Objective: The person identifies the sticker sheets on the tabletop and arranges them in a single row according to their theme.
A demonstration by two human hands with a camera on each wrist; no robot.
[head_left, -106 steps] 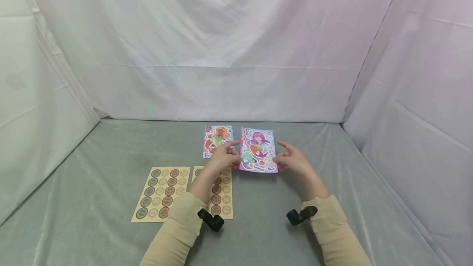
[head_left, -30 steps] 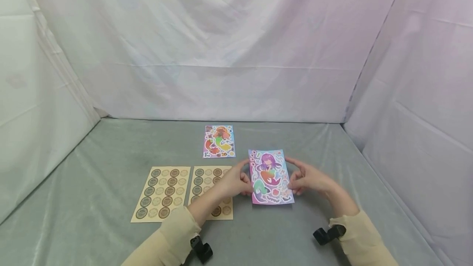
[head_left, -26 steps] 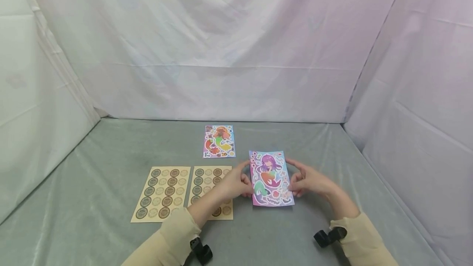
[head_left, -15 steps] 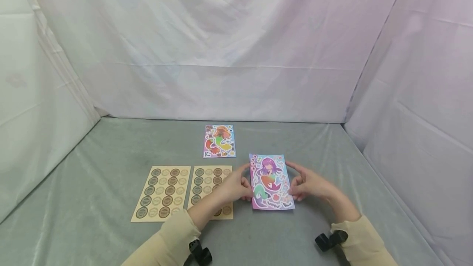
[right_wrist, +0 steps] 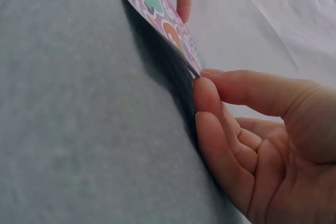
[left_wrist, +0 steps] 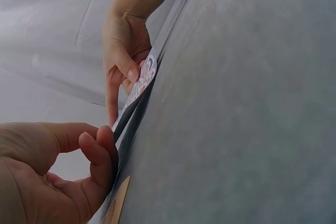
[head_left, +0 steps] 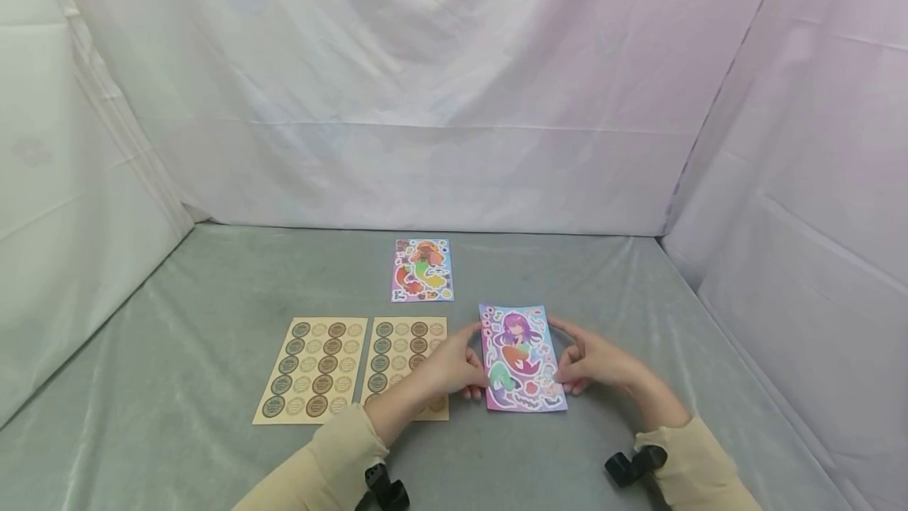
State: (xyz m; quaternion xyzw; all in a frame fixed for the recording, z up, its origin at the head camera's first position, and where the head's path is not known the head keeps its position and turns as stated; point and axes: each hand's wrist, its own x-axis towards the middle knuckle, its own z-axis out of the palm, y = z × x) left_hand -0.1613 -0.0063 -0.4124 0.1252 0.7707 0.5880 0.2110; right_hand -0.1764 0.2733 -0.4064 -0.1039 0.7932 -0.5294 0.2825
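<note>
Purple-haired mermaid sheet (head_left: 523, 359) | left fingers (left_wrist: 102, 165): pinching left edge | right fingers (right_wrist: 219, 142): pinching right edge

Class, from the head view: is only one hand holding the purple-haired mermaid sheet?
No: the left hand and right hand hold opposite edges of the sheet.

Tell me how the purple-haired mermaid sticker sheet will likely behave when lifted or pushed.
The purple-haired mermaid sticker sheet looks thin at its edge, so it is probably light. It may flex, since it appears slightly bowed between the left grip and right grip. With straight edges and little height, it would likely slide rather than roll.
</note>
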